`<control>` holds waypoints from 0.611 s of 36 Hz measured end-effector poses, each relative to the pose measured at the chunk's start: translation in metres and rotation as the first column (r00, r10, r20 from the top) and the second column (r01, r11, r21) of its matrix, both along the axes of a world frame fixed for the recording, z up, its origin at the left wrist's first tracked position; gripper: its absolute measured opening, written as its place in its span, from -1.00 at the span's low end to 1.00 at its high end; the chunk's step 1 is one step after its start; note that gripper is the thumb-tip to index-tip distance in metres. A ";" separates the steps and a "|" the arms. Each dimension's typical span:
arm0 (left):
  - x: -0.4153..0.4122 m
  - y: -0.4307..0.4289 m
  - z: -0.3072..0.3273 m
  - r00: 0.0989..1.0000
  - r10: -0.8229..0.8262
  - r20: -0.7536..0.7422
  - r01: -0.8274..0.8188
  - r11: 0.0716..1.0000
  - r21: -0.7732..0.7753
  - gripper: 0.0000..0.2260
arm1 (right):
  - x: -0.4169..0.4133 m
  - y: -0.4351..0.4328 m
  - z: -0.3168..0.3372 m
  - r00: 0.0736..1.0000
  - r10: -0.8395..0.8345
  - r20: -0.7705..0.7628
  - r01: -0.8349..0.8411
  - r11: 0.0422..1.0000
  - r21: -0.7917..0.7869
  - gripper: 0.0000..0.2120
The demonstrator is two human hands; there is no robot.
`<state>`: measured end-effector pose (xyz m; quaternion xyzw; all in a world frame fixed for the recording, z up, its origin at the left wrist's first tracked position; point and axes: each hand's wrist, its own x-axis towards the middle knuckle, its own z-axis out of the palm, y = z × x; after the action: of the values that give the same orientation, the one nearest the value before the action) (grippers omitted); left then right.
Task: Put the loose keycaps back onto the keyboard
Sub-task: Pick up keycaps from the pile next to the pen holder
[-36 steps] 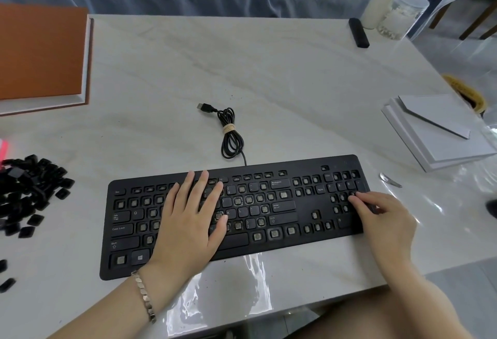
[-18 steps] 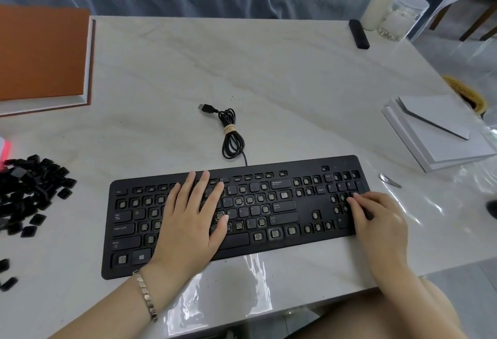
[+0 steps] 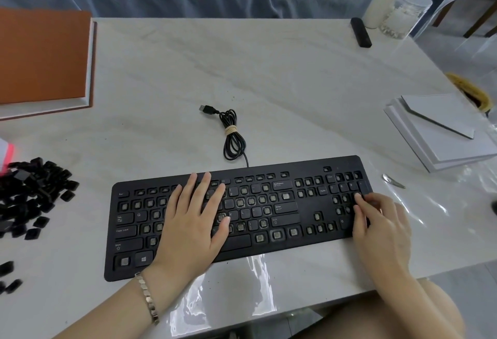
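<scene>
Left grip (image 3: 191, 225) lies flat, fingers spread, steadying keyboard (image 3: 304, 220); right grip (image 3: 382, 231) presses numpad (image 3: 341, 190) w/ bent fingertips, can't tell if holding anything. Loose keycaps (image 3: 35, 190) piled far left on surface (image 3: 269, 83). Likely best: push straight down, evenly.

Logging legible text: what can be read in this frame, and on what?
All on the keyboard:
"Esc" key
"Tab" key
"Caps Lock" key
"Shift" key
"Backspace" key
"Enter" key
"Q" key
"K" key
"L" key
Other legends, numpad included, are too blurred to read.
</scene>
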<state>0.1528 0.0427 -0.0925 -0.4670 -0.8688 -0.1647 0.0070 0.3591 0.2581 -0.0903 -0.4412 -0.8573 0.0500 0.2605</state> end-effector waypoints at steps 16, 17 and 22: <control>-0.015 -0.035 0.019 0.974 -0.072 0.213 0.057 0.996 0.075 -0.59 | -0.084 -0.085 0.041 0.943 0.333 0.002 -0.309 0.876 -0.370 -0.80; -0.019 -0.046 0.021 0.973 -0.052 0.225 0.030 0.995 0.099 -0.59 | -0.095 -0.096 0.043 0.918 0.396 -0.024 -0.371 0.836 -0.403 -0.80; -0.051 -0.111 0.024 0.967 0.151 0.204 -0.176 0.978 0.109 -0.60 | -0.150 -0.143 0.049 0.801 0.586 -0.126 -0.561 0.659 -0.501 -0.78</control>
<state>0.1023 -0.0680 -0.0686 -0.3739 -0.8887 -0.2630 -0.0351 0.2088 0.1153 -0.0417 -0.2026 -0.9122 0.3461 0.0838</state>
